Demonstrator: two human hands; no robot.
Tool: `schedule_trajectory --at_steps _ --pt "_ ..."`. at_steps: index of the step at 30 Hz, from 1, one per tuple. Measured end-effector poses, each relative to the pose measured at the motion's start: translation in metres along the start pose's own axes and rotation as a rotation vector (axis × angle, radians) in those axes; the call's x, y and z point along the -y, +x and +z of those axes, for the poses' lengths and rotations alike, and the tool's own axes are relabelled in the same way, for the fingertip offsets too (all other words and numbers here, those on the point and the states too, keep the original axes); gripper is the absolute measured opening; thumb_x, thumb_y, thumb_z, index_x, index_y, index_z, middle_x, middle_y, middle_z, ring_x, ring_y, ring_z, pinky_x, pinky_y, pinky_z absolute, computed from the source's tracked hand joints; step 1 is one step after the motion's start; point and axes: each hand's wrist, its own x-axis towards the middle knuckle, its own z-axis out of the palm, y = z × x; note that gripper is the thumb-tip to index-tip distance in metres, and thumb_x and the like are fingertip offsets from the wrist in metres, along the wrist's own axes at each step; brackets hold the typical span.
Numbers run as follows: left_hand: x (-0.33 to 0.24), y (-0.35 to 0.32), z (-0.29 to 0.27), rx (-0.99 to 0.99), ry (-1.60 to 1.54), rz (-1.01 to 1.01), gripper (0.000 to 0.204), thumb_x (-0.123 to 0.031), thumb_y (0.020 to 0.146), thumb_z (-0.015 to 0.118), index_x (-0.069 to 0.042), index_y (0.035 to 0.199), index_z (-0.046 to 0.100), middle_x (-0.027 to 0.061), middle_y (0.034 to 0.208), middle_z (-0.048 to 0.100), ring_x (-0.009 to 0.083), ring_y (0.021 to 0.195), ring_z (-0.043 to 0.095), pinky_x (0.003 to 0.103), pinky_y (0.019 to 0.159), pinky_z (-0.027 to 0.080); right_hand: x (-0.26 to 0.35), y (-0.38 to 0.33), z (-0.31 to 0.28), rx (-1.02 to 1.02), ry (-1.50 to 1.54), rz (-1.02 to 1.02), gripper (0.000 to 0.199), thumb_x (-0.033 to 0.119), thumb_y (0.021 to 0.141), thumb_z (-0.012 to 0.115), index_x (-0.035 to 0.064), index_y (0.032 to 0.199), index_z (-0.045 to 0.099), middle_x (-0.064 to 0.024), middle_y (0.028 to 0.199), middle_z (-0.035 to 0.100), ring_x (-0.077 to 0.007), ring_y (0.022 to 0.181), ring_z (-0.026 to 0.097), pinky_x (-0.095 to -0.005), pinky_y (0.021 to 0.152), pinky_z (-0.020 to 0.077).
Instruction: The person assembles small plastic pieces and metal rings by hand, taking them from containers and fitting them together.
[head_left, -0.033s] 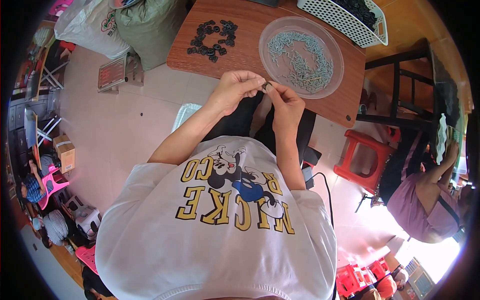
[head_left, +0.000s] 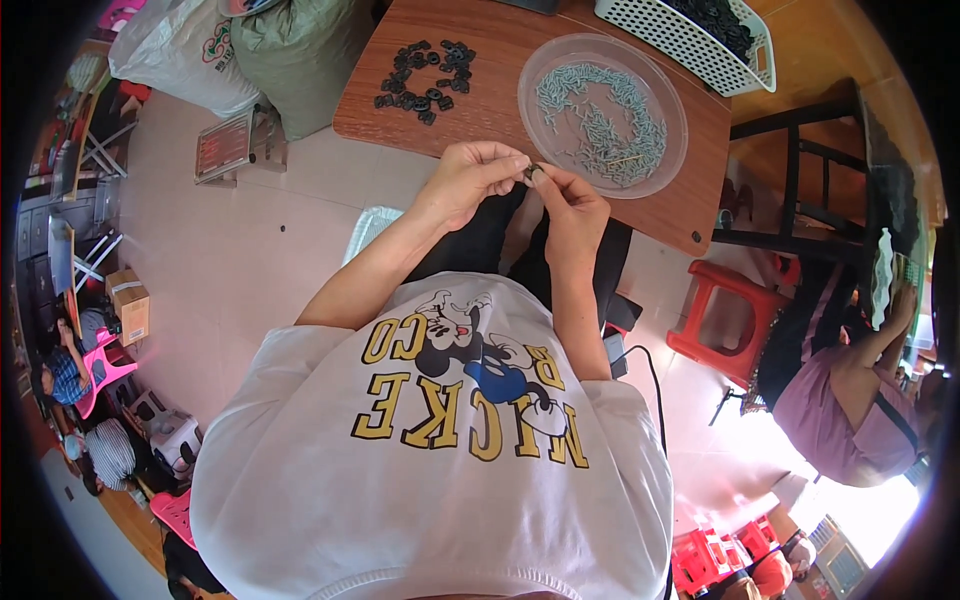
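Note:
Just off the table's near edge, both my hands meet at their fingertips around a small dark piece. My left hand pinches it from the left between thumb and fingers. From the other side, my right hand closes its thumb and forefinger on it. The fingers cover much of the piece, so its exact shape is hidden. Beyond my hands to the right stands a round clear plastic tub with many small grey-blue pins in it. Small black plastic parts lie loosely grouped on the table to the left.
A white perforated basket of black parts stands at the far right of the brown table. One dark part lies near its right corner. Full sacks and a small stool are at left; a red stool is at right.

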Motion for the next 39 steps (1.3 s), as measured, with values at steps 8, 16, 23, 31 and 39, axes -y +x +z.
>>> schedule_trajectory --at_steps 8,16,23,31,39 --pt "0.0 -0.001 -0.004 -0.013 -0.036 0.014 0.013 -0.011 0.083 0.067 0.001 0.088 0.066 0.0019 0.073 0.061 0.006 0.062 0.053 0.018 0.056 0.041 0.003 -0.003 0.006 0.01 0.004 -0.005 0.016 0.0 0.079 0.067 -0.0056 0.094 0.067 -0.0055 0.08 0.066 -0.0073 0.069 0.057 -0.0177 0.064 0.0428" --pt "-0.025 0.001 -0.015 -0.118 0.098 0.202 0.019 -0.014 0.083 0.067 0.001 0.095 0.067 0.0028 0.077 0.065 0.0057 0.062 0.054 0.018 0.057 0.042 0.009 -0.006 0.005 -0.007 -0.038 -0.055 0.015 0.001 0.08 0.066 -0.005 0.093 0.067 -0.0052 0.079 0.067 -0.0067 0.068 0.057 -0.0172 0.064 0.0426" --pt "-0.102 0.046 -0.078 -0.412 1.367 0.68 0.027 -0.007 0.079 0.065 0.0 0.105 0.064 0.0113 0.094 0.065 0.0241 0.086 0.06 0.033 0.078 0.047 0.014 -0.013 0.008 -0.01 0.031 -0.092 0.015 0.002 0.081 0.066 -0.0048 0.095 0.066 -0.0072 0.082 0.067 -0.0091 0.073 0.061 -0.018 0.067 0.0443" --pt "-0.102 0.081 -0.096 -0.217 1.636 0.704 0.029 -0.003 0.074 0.066 0.0 0.102 0.064 0.0146 0.097 0.064 0.0322 0.094 0.055 0.039 0.085 0.044 0.017 -0.017 0.007 0.011 0.001 -0.037 0.015 0.003 0.082 0.065 -0.0045 0.095 0.066 -0.007 0.082 0.067 -0.0089 0.074 0.061 -0.0183 0.069 0.0451" --pt "-0.1 0.077 -0.099 -0.23 1.57 0.763 0.028 -0.004 0.073 0.065 0.001 0.101 0.064 0.0148 0.094 0.064 0.0317 0.09 0.057 0.039 0.081 0.046 0.021 -0.013 0.011 0.02 0.027 -0.043 0.015 0.003 0.081 0.066 -0.0036 0.094 0.066 -0.0043 0.081 0.066 -0.0066 0.07 0.057 -0.0176 0.064 0.0422"
